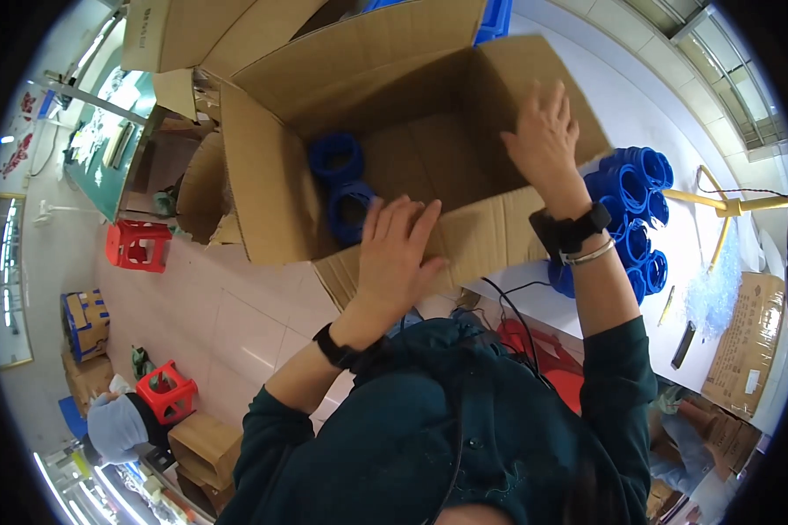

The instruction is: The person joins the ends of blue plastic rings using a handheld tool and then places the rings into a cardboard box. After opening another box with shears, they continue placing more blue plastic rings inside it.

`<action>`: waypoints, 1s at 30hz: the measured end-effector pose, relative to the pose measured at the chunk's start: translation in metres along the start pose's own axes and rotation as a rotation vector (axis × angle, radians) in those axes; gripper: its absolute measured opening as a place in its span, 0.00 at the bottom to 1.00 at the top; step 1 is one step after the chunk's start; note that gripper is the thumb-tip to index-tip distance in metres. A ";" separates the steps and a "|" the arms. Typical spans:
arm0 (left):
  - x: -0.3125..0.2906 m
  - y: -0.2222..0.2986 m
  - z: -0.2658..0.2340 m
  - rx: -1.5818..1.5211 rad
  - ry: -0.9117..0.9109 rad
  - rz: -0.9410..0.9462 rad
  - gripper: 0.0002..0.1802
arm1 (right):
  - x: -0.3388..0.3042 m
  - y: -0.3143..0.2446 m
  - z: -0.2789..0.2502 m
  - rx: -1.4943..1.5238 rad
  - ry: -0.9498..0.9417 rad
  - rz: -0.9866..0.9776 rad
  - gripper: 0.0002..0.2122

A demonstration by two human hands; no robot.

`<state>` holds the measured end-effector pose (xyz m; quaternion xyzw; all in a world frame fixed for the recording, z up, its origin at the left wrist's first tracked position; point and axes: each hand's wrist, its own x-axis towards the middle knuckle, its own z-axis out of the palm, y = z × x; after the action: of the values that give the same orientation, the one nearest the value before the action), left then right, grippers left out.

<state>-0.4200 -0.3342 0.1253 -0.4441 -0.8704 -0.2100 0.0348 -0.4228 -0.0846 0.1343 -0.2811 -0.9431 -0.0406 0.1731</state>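
In front of me is an open cardboard box (429, 153) with its flaps folded outward. Two stacks of blue rings (335, 157) lie along the left side of its bottom. My left hand (397, 254) rests with fingers spread on the near edge and its flap, holding nothing. Above the box's right end, my right hand (543, 136) is open with fingers stretched out and slightly blurred; whether it touches the cardboard I cannot tell. Both wrists wear dark bands. Beside my right forearm, several more blue ring stacks (630, 197) stand on the white table.
On the white table (683, 367) are a yellow stand (731, 206), clear plastic wrap (709, 297), a black bar-shaped object (684, 345) and a closed carton (744, 341). Red stools (166, 391) stand on the floor to the left. Another person (123, 427) sits at lower left.
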 end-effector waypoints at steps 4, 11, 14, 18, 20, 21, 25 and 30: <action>-0.017 -0.036 -0.056 0.142 -0.095 -0.103 0.54 | -0.005 0.024 0.033 0.182 -0.323 0.171 0.30; -0.037 -0.105 -0.052 -0.248 0.005 -0.350 0.61 | -0.009 0.055 0.062 0.550 -0.384 0.069 0.20; -0.039 -0.125 -0.034 -0.528 0.059 -0.346 0.60 | -0.007 0.052 0.056 0.617 -0.401 0.081 0.18; -0.047 -0.136 -0.018 -0.590 0.088 -0.323 0.54 | -0.009 0.045 0.047 0.493 -0.411 0.081 0.20; -0.046 -0.137 -0.016 -0.538 0.094 -0.342 0.49 | -0.010 0.044 0.042 0.409 -0.484 0.125 0.22; -0.045 -0.138 -0.016 -0.539 0.097 -0.336 0.49 | -0.011 0.044 0.039 0.368 -0.519 0.148 0.23; -0.045 -0.143 -0.023 -0.443 0.094 -0.271 0.37 | 0.006 0.032 -0.017 0.126 -0.546 0.029 0.23; -0.046 -0.152 -0.021 -0.446 0.057 -0.209 0.31 | 0.071 -0.003 -0.032 0.259 0.004 -0.467 0.21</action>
<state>-0.5151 -0.4563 0.0824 -0.3425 -0.8423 -0.4116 -0.0614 -0.4702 -0.0566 0.1891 -0.0313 -0.9794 0.0413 0.1953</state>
